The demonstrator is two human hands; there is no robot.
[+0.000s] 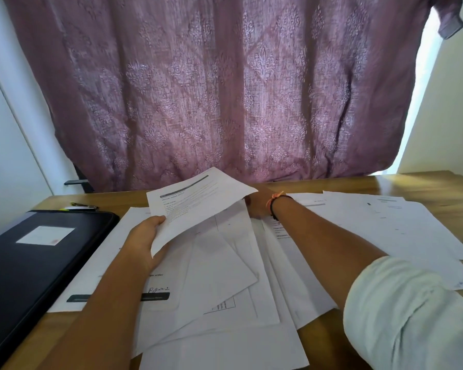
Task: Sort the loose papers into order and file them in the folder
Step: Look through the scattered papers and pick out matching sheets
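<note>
Clearly the raised sheet is the piece in play: a printed page with a dark heading bar and lines of small text. It is lifted off the pile and tilted, just right of the folder. Its long axis runs from the near corner up and away from the folder. The left hand pinches that near corner, thumb on top and fingers curled beneath, so the page stretches away from the fingers toward the far right.

Below it the loose papers lie fanned and overlapping, the nearest right up against the folder's right edge and more spread well off to the right. The right hand reaches to the pile's far end, under the raised sheet's far corner. That page hides its fingers, so I cannot tell whether they grip anything.

The folder is black, closed and flat on the wooden desk, with a pale label on its cover. The left hand is the nearer to it. Nothing looks filed yet, so the sorting seems to be at an early stage.
</note>
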